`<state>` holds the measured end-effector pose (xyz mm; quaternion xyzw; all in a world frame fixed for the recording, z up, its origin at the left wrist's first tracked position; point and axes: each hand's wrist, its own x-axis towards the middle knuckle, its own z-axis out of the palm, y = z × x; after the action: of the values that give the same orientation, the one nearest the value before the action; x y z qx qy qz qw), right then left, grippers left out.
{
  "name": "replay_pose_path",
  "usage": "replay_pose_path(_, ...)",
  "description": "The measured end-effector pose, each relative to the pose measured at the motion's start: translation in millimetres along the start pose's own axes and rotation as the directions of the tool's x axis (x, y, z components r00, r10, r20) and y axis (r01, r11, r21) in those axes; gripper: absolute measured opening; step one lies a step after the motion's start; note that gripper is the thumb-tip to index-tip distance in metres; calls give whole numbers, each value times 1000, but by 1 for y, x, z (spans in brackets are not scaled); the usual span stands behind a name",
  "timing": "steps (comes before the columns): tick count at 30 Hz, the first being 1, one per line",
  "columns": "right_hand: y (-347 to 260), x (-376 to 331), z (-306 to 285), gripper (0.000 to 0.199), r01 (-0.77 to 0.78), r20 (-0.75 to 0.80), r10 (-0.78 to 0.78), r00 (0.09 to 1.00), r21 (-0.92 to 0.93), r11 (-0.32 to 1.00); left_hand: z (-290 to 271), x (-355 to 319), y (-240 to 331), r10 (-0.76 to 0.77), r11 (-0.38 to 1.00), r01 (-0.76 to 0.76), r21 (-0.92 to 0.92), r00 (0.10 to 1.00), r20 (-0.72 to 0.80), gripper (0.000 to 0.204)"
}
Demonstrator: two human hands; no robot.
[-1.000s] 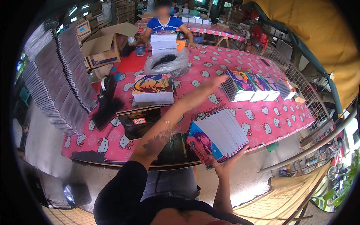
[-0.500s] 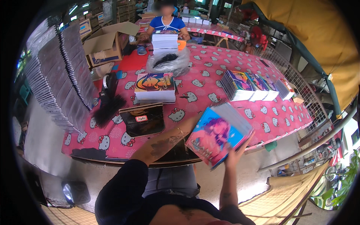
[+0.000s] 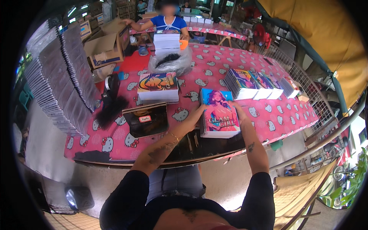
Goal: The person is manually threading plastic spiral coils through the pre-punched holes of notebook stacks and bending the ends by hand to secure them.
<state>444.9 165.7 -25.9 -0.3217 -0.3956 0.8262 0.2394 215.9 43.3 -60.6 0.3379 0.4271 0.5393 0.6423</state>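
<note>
A stack of spiral-bound notebooks with a blue-and-pink illustrated cover (image 3: 219, 114) lies flat near the front edge of the pink patterned surface (image 3: 268, 115). The left hand (image 3: 198, 114) presses its left side and the right hand (image 3: 237, 111) its right side, each grip pressed flat against it. Left of the stack lies a glossy black board (image 3: 145, 119); behind it, a fanned row of notebooks (image 3: 253, 85).

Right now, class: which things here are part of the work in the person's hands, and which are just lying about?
In hand:
- stack of notebooks, flat on the table
- left hand at its left edge
- right hand at its right edge

Lying about:
- second notebook stack
- fanned notebooks
- black tray
- clear plastic bag
- cardboard box
</note>
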Motion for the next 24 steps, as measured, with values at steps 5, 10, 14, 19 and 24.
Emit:
replay_pose_path(5, -10, 24, -29, 57, -42, -68, 35, 997, -96, 994, 14, 23, -11, -82, 995, 76, -71, 993, -80, 63)
replay_pose_path(10, -17, 29, -29, 78, -103, -164, 65, 984, -234, 967, 10, 41, -33, -13, 973, -2, -230, 998, -60, 73)
replay_pose_path(14, -19, 18, -35, 86, -113, -175, 64, 982, -285, 952, 31, 40, -37, 6, 958, -56, -282, 984, -177, 63)
replay_pose_path(19, -15, 0, -17, 79, 5, -152, -96, 984, -511, 859, 40, 50, -57, 171, 952, -242, -189, 928, -330, 65)
replay_pose_path(24, -12, 0, -23, 75, -37, -83, 8, 997, -364, 931, 40, 44, -39, 64, 950, -128, -285, 973, -222, 61)
